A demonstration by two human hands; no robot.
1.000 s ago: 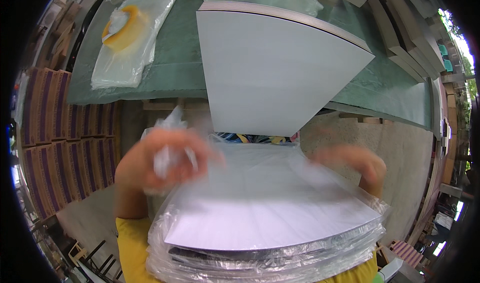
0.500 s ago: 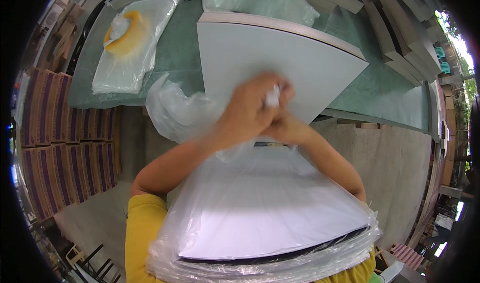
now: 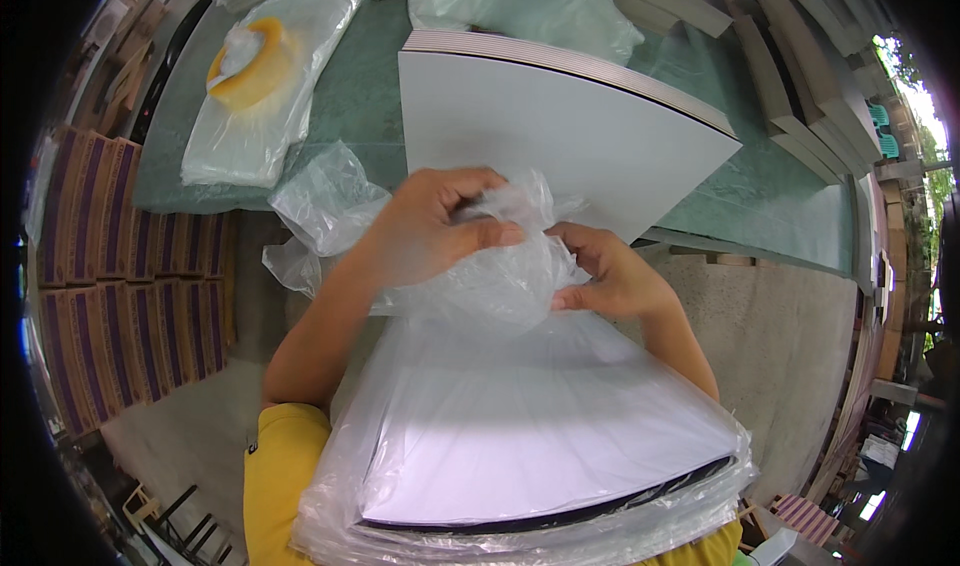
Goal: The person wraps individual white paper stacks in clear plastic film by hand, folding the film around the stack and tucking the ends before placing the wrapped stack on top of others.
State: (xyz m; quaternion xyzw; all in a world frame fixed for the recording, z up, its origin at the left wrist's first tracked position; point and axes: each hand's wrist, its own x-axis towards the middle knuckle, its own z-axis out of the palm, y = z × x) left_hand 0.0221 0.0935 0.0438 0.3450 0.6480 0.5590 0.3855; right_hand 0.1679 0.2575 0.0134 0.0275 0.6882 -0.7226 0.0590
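Observation:
Between my hands is bunched clear plastic film (image 3: 500, 286), crumpled and partly see-through. My left hand (image 3: 430, 221) grips it from the left, thumb pointing inward. My right hand (image 3: 612, 274) pinches its right side between thumb and fingers. A loose tail of the film hangs past my left wrist toward the table edge. Below my hands, a wide white panel (image 3: 540, 426) lies against my body, wrapped in more clear plastic that gathers in folds at its near edge. Just beyond my hands stands a stack of flat white boards (image 3: 560, 126).
On the green table (image 3: 350, 116), a yellow tape roll (image 3: 262, 78) rests on folded clear plastic bags (image 3: 235, 146) at the left. Another clear bag (image 3: 520, 1) lies behind the boards. Long panels (image 3: 800, 76) are stacked at far right. Brown cartons (image 3: 130, 276) stand at left.
My hands were close together, the left over the right, around a small white bit of plastic. They have moved apart, and more bunched film is spread between them.

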